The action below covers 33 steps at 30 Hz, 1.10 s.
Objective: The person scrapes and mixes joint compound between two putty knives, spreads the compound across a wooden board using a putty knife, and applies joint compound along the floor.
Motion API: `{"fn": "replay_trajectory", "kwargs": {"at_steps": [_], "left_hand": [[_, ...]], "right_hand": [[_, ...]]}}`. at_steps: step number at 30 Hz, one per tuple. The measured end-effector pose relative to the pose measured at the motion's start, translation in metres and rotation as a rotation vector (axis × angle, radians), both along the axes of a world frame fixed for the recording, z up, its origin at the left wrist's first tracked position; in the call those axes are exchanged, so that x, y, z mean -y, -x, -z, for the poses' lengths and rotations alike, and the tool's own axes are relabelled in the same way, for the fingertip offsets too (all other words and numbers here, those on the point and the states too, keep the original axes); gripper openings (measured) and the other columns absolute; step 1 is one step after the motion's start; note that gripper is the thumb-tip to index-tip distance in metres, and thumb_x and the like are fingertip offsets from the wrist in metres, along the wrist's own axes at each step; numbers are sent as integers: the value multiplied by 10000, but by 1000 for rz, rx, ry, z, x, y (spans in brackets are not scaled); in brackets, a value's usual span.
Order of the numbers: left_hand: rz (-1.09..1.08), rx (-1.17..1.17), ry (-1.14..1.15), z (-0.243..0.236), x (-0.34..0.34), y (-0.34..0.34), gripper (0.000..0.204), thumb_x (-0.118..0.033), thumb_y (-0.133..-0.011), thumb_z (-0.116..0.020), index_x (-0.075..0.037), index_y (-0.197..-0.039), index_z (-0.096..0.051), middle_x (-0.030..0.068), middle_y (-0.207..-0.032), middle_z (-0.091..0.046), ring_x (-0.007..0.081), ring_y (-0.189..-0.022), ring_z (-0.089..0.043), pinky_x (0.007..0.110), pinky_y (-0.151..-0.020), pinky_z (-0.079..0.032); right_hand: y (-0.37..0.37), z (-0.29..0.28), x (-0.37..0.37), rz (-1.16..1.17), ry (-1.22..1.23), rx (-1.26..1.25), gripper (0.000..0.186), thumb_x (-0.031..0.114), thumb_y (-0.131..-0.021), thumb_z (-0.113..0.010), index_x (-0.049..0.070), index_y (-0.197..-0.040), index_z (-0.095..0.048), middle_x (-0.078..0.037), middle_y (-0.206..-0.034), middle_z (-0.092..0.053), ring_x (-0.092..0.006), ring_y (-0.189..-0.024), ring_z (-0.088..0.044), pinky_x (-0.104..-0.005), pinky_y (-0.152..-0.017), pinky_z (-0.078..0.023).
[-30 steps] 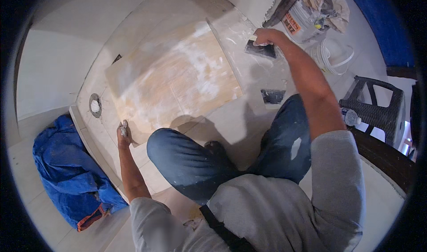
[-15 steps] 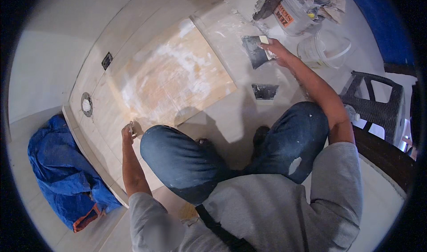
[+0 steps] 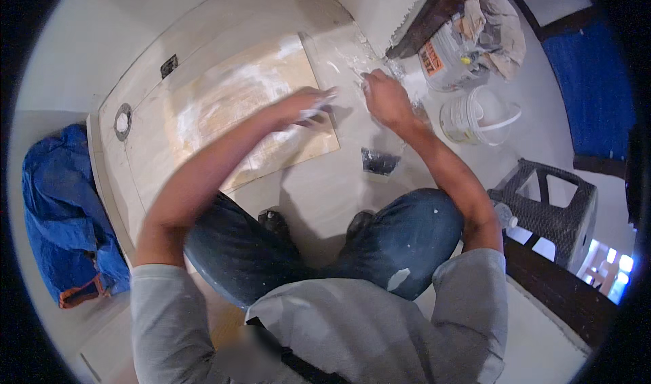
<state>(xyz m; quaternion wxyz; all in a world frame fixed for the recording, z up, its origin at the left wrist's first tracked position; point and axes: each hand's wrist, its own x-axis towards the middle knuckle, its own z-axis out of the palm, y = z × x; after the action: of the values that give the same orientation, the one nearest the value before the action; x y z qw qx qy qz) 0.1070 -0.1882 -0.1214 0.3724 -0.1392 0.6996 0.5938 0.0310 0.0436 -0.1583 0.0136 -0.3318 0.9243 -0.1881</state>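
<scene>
My right hand is closed around a putty knife, seen nearly edge-on beyond the fingers. Across from it, my left hand reaches over the right side of a wooden board smeared with white. Its fingers are closed on something whitish, blurred by motion; I cannot make out its kind. A gap separates the two hands. On the pale floor below my right hand lies a second putty knife with a dark blade.
Beyond my right forearm stand a white bucket with a handle and a larger bucket beside crumpled paper. A dark plastic stool is at the right. Blue tarp lies left. A round drain opening is beyond the board.
My left hand has swung from the board's near left corner to its right side. My right hand has drawn inward, turning the putty knife edge-on. The whole view has shifted.
</scene>
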Motion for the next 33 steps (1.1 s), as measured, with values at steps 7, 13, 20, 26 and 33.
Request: {"fn": "replay_trajectory", "kwargs": {"at_steps": [7,13,20,26,33], "left_hand": [[-861,-132,-543,109,-127,2,330,-374,-969,-580,-56,-1017,-653,31,-926,-674,192,-775,-660,377,-674,-555],[-999,-264,-422,143,-119,-19,255,-128,-959,-494,62,-1050,-637,140,-917,-679,223,-755,-686,356,-650,-607],[-977,-227,-379,169,-102,-30,233,-143,-957,-508,11,-1088,-624,106,-903,-689,216,-717,-685,356,-640,-603],[-806,-239,-187,207,-75,-34,219,-145,-939,-509,0,-1044,-634,105,-905,-693,204,-744,-680,358,-636,-582],[-933,-159,-280,181,-90,-40,239,-145,-938,-539,61,-958,-660,127,-792,-677,204,-618,-646,336,-535,-532]], "right_hand": [[-20,22,-13,-185,-115,38,250,61,-843,-574,0,-1080,-624,-199,-1089,-578,-404,-928,-625,-478,-857,-517],[-13,64,-69,-179,270,177,301,69,-820,-633,12,-1114,-668,-203,-1106,-649,-386,-991,-633,-417,-911,-505],[-33,85,-118,263,53,119,214,175,-803,-704,45,-973,-704,-192,-1051,-679,-371,-937,-656,-438,-842,-508],[-96,123,-118,400,-188,599,249,269,-789,-761,85,-947,-706,-185,-1101,-659,-353,-1039,-625,-453,-827,-515],[-151,148,-118,-178,-273,136,528,267,-768,-763,100,-1233,-577,-207,-1242,-550,-376,-1092,-585,-466,-903,-513]]}}
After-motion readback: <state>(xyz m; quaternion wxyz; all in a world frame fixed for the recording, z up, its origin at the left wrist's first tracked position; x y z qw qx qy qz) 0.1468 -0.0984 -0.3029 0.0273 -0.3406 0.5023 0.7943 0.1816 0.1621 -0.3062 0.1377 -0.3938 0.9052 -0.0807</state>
